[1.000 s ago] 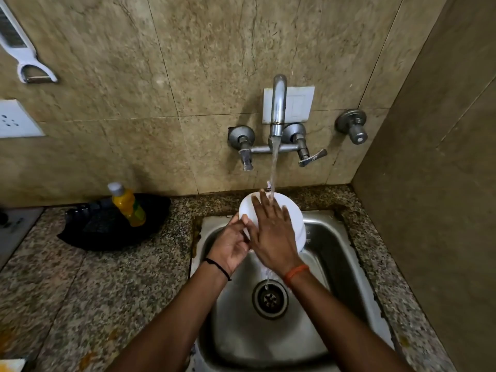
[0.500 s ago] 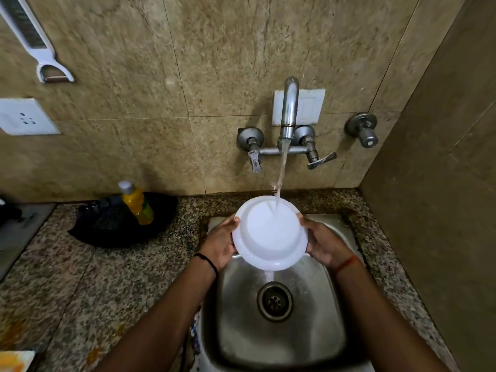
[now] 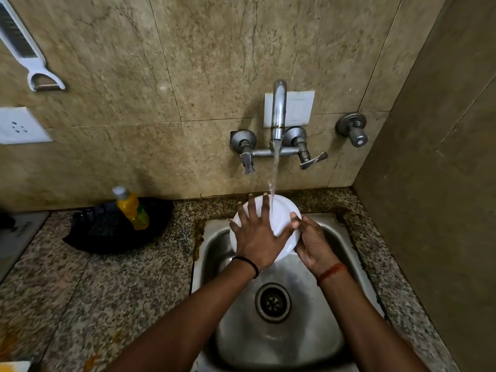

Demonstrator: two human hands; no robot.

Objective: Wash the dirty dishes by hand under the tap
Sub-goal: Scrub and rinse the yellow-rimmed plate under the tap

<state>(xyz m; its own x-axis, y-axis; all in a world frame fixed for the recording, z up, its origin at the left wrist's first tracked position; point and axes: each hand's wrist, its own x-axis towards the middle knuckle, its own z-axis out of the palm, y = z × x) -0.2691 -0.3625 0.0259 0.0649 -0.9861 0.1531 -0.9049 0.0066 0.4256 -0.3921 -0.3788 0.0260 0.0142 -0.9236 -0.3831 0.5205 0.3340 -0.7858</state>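
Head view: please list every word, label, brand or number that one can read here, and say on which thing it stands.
None can be read.
Yellow bottle: its green label is too blurred.
Grey surface at the left edge: faint marks, too small and blurred.
Socket plate: only holes, no text.

Beige marble-look wall tiles (image 3: 214,63) rise behind a speckled granite counter (image 3: 94,291), with a white socket plate (image 3: 20,126) at the wall's left edge.
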